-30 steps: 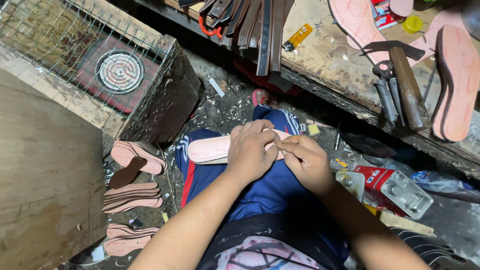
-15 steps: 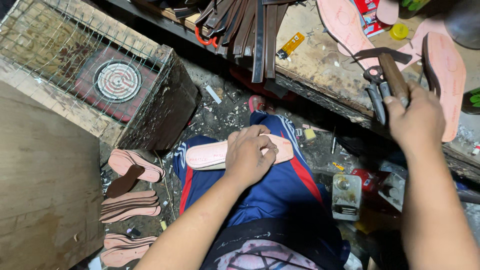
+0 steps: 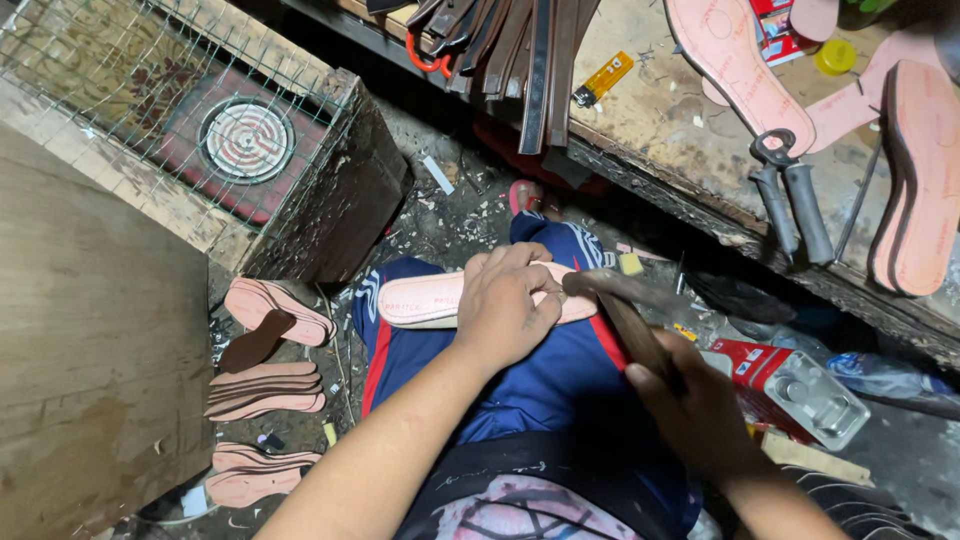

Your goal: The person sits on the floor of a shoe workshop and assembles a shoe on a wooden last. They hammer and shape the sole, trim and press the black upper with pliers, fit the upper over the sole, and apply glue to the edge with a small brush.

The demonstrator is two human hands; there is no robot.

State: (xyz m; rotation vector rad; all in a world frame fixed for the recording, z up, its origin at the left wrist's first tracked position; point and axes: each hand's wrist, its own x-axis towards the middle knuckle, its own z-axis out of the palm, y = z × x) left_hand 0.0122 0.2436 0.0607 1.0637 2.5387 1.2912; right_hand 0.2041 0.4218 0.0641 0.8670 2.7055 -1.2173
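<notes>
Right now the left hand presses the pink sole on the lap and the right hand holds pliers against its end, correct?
Not quite. In the head view the right hand holds a hammer, not pliers; the pliers lie on the bench. The left hand does press the pink sole on the lap.

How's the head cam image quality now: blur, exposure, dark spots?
Head view: hammer in the right hand is motion-blurred; left hand and pink sole are sharp; workbench is brightly lit; the floor beneath its edge falls into deep shadow.

Pink sole on blue shorts with red-and-white side stripes.
</notes>
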